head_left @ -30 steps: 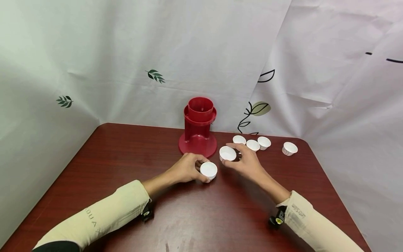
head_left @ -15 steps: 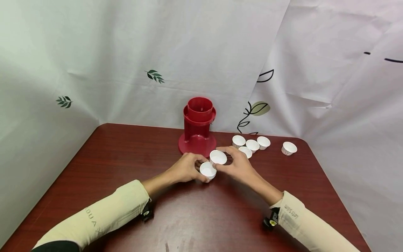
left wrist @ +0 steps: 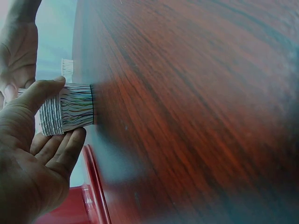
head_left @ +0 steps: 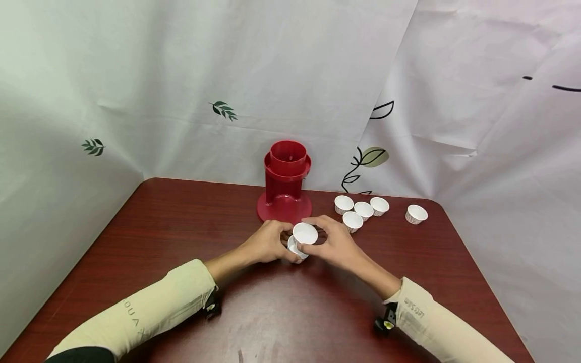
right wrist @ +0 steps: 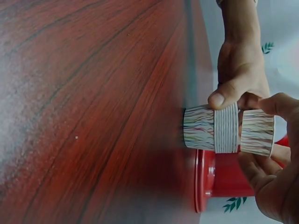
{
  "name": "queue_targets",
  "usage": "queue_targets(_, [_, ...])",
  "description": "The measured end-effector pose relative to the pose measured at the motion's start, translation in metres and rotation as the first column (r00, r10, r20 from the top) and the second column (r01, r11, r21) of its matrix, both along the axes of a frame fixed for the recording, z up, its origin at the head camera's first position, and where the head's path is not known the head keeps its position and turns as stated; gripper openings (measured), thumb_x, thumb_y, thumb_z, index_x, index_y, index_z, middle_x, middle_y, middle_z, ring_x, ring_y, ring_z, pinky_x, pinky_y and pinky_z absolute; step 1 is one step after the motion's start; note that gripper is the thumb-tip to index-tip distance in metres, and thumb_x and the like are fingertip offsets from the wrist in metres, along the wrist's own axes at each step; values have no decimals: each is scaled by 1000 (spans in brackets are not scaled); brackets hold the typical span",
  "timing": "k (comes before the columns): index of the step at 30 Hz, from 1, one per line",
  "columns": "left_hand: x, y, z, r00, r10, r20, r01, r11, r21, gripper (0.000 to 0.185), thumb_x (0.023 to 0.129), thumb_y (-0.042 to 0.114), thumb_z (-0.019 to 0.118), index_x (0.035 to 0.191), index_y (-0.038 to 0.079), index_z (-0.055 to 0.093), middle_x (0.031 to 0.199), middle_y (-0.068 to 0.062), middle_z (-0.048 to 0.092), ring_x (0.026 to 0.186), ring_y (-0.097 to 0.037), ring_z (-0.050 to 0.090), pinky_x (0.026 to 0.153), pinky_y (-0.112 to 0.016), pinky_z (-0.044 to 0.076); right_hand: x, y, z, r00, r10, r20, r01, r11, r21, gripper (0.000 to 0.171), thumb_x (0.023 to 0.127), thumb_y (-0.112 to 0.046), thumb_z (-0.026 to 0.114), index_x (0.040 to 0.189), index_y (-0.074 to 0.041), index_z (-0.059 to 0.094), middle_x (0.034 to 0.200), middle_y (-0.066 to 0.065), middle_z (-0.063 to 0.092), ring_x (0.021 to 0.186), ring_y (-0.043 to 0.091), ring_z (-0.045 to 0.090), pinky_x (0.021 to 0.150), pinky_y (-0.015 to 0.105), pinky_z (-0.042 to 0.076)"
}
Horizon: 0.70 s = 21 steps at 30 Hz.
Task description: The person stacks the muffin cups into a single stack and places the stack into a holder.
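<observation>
In the left wrist view, a stack of nested paper cups [left wrist: 77, 106] with wavy coloured lines stands upright on the table. My left hand [head_left: 269, 242] grips its side, thumb on one side and fingers on the other. A single paper cup [head_left: 305, 233] is pinched by its sides in my right hand [head_left: 333, 242]. That cup hangs right over the mouth of the stack, its base close to the top rim in the right wrist view. From the head camera it hides part of the stack's opening.
Behind the hands stands a red plastic holder [head_left: 286, 201] with a round base and an upright tube. Several loose white paper cups [head_left: 352, 221] sit at the back right, and one more cup [head_left: 416, 214] stands farther right. A white cloth [head_left: 181, 75] hangs behind the brown table [head_left: 190, 217].
My right hand has carried its cup leftward from beside the loose cups to over the stack. The loose cup behind that hand has come into full view. My left hand has stayed put.
</observation>
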<state>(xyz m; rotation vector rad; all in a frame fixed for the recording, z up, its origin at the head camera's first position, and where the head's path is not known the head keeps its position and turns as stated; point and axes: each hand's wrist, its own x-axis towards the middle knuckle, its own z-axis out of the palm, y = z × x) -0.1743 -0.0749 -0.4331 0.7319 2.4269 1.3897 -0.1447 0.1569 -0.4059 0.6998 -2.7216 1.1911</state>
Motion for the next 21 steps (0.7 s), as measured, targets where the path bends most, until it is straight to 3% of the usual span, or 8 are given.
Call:
queue_targets(11, [-1,0,0,1000,9,-28,-10,1000,-19,41,71,16,107,103,10,80,89,5,81,84,-5,73,81,-21,62,2,-2,-4,999,40,15,-40,999,6,64,83,-21,98,141,-5,76,128,10,80,113,22,76,100,36,65])
queue_targets(21, [0,0,0,999,15,-38,-16,999,-29,46,71,15,105,112,11,84,92,6,83,85,-4,74,82,-22,62,0,-2,-6,999,44,16,-45,998,49,69,82,-23,101,143,-4,74,131,9,79,118,24,77,104,43,64])
